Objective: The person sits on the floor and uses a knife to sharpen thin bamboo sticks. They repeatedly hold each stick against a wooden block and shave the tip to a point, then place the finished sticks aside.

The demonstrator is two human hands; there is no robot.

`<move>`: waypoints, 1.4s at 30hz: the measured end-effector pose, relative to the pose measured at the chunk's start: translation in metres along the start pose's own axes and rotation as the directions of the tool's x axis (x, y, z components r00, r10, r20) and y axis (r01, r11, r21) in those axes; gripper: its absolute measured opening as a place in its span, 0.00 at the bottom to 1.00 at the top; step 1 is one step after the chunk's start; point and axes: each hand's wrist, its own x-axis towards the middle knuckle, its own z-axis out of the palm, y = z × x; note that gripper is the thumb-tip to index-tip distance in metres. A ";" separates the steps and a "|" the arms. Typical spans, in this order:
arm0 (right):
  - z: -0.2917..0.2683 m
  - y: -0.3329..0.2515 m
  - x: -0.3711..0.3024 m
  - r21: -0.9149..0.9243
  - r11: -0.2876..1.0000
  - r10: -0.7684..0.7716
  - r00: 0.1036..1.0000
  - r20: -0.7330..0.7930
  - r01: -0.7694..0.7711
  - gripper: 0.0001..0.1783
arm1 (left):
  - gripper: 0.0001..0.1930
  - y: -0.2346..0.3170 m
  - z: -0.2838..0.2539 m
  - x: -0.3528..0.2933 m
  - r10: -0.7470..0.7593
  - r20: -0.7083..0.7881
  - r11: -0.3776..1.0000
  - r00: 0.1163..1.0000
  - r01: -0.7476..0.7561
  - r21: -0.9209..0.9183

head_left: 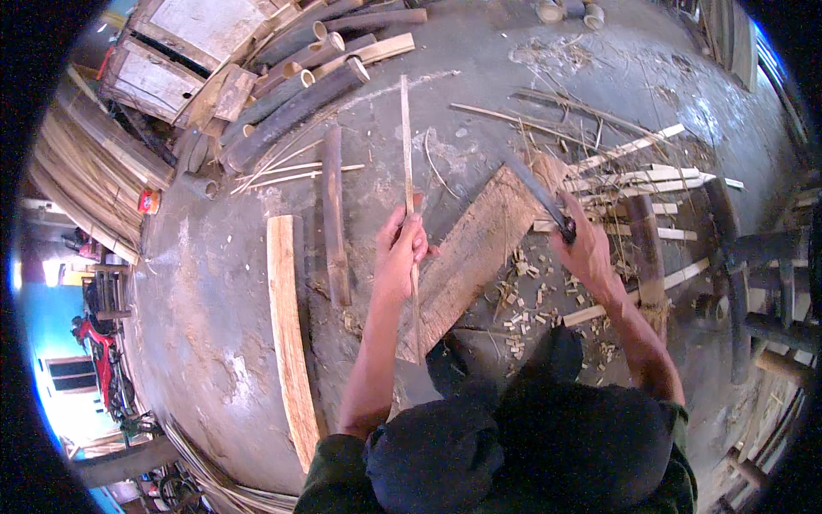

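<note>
My left hand [399, 250] is closed around a long, thin bamboo strip [406, 141], which sticks out beyond the fingers at both ends. My right hand [586, 247] grips the dark handle of a large knife [533, 182], its grey blade slanting up and left over the far end of a rough wooden plank [484, 244]. That plank lies slantwise on the floor between my hands, and the strip's near end overlaps its near corner. Small cut bamboo pieces [522, 324] are scattered to the right of the plank, beneath my right forearm.
Split bamboo pieces [642, 180] lie heaped at the right. To the left are a pale split length [291, 334] and a darker bamboo piece [335, 218]. Bamboo tubes [295, 120] are piled at the far left, near bundled strips [98, 167]. A red motorcycle [104, 364] stands at the left edge.
</note>
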 end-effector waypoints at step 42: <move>0.017 0.047 0.046 -0.330 0.943 0.101 0.983 0.152 -0.046 0.18 | 0.23 -0.032 0.018 -0.115 -0.334 0.025 0.935 0.942 0.328 0.137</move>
